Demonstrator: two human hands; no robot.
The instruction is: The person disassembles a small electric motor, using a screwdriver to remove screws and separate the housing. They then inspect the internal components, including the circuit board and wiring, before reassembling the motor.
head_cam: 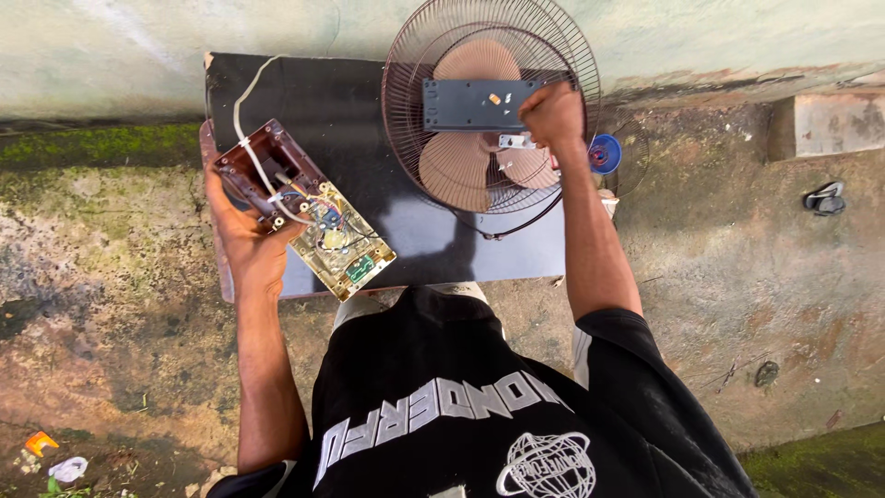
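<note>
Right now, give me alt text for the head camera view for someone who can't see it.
A person's left hand holds an opened brown housing with exposed circuit board and wires, while the right hand grips a dark rectangular panel against a round wire-caged fan with tan blades on a black table.

The fan cage (491, 106) loses its top at the picture's edge. The right hand (553, 115) hides its fingertips — and whatever they pinch — against the dark panel (470, 103).
</note>
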